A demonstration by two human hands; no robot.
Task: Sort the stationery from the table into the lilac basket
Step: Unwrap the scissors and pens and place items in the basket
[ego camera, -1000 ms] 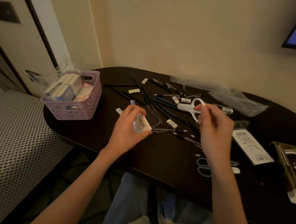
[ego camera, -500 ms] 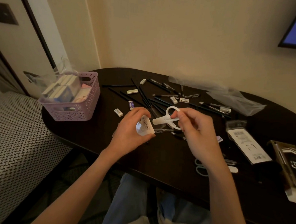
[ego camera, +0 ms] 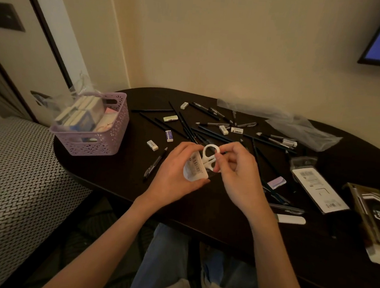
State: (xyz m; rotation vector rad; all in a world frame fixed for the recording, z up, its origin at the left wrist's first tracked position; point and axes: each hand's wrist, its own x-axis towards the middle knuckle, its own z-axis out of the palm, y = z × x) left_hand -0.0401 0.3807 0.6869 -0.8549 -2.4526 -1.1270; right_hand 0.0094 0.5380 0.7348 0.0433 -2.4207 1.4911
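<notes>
Both hands meet above the table's (ego camera: 114,183) near edge, to the right of the lilac basket (ego camera: 90,141). Left hand (ego camera: 175,176) grips a clear plastic sleeve with a barcode label (ego camera: 195,169). Right hand (ego camera: 236,169) pinches the white scissors (ego camera: 209,154) by 1 handle ring, blades apparently entering the sleeve. Judgement: scissors are light, rigid and smooth; the rings give the surest hold. The sleeve looks thin and flexible and may slip or buckle, so grip its edges. The basket already holds boxes; pens and erasers lie loose beyond the hands.
</notes>
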